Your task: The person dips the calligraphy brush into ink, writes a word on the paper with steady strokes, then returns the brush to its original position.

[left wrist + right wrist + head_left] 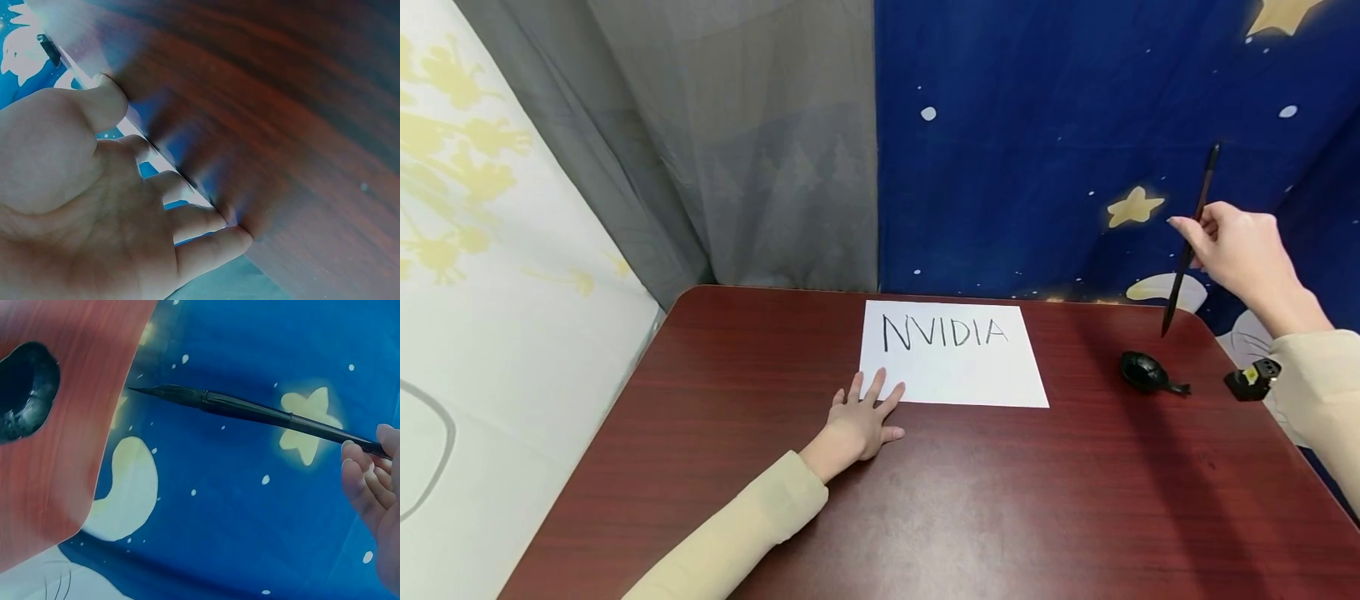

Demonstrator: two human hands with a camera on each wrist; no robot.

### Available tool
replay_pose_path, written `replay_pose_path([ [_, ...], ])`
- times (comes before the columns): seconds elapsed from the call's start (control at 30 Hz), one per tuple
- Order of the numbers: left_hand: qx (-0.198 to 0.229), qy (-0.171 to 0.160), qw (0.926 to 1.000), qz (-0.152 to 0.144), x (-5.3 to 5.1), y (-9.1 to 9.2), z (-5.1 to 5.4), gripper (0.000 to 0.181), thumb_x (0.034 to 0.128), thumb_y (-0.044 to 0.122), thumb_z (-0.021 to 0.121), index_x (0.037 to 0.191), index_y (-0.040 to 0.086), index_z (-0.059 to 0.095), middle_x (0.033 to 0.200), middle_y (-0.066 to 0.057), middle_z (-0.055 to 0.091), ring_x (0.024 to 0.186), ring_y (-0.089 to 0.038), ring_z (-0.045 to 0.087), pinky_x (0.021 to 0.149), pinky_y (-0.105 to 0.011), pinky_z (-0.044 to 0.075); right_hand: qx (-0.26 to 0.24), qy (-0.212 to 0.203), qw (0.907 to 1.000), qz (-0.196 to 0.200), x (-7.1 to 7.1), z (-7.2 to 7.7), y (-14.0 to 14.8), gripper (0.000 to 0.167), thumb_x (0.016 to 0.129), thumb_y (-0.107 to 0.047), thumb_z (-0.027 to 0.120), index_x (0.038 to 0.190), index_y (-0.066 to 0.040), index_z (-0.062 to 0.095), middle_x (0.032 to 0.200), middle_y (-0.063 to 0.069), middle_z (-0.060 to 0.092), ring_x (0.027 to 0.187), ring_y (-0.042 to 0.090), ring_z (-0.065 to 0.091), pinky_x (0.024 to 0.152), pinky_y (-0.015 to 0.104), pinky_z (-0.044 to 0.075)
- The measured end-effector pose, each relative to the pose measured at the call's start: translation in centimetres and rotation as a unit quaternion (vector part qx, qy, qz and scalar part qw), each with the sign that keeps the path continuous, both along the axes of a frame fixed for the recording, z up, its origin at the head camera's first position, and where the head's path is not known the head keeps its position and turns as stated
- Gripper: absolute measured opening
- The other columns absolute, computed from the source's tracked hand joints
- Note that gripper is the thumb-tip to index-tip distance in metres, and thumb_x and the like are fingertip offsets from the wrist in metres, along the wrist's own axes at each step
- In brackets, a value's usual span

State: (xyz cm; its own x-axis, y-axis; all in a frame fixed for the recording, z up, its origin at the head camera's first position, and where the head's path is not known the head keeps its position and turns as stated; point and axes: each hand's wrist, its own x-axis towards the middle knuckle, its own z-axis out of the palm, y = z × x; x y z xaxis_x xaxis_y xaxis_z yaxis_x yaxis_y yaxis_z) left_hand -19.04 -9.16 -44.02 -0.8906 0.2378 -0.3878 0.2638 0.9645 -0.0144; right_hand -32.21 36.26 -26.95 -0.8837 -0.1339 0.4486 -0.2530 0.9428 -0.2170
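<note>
A calligraphy brush [1177, 279] is pinched between the thumb and fingers of my right hand [1243, 246], its dark tip pointing down. In the right wrist view the brush [247, 411] has a black, pointed tip. Below it on the table sits a small black ink dish [1144, 372] with a tail-like end; tip and dish are apart. My left hand [859, 425] lies with spread fingers at the lower left edge of a white paper sheet [962, 383], fingertips on it. Dark handwritten letters reading "NVIDIA" [943, 332] run across the sheet's upper part. The left wrist view shows the left palm [81, 187].
The reddish-brown wooden table [737, 375] ends at the back against a grey curtain [775, 150] and a blue star-patterned curtain [1037, 167]. White patterned cloth [497, 333] hangs on the left. A small black device [1252, 381] is at the right sleeve.
</note>
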Motion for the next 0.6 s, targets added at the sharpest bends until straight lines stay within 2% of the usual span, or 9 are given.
replay_pose_path([
  [0.2,-0.002,-0.001,1.0,0.002,0.0,0.0,0.0,0.068,0.1032,0.058,0.037,0.163,0.035,0.014,0.17,0.0,0.001,0.155,-0.031,0.007,0.119,-0.05,0.024,0.012,-0.034,0.9989,-0.028,-0.1,-0.6,0.9,0.048,0.107,-0.034,0.051,0.095,0.012,0.056,0.056,0.012,0.06,0.049,0.03,0.057,0.04,0.028,0.037],
  [0.53,-0.001,-0.003,1.0,0.002,0.0,0.2,0.2,0.067,0.1036,0.057,0.037,0.163,0.035,0.014,0.17,0.0,0.002,0.155,-0.03,0.007,0.119,-0.05,0.024,0.03,-0.053,0.9977,-0.03,0.2,-2.1,2.9,0.049,0.107,-0.033,0.052,0.086,0.011,0.055,0.053,0.008,0.057,0.049,0.031,0.055,0.043,0.034,0.037],
  [0.6,-0.001,-0.003,1.0,0.002,0.0,0.2,0.1,0.067,0.1035,0.057,0.037,0.163,0.036,0.014,0.17,0.0,0.002,0.155,-0.03,0.007,0.119,-0.05,0.024,0.034,-0.06,0.9971,-0.033,0.3,-2.5,3.2,0.049,0.107,-0.032,0.052,0.084,0.011,0.055,0.053,0.008,0.057,0.05,0.033,0.056,0.044,0.039,0.04],
])
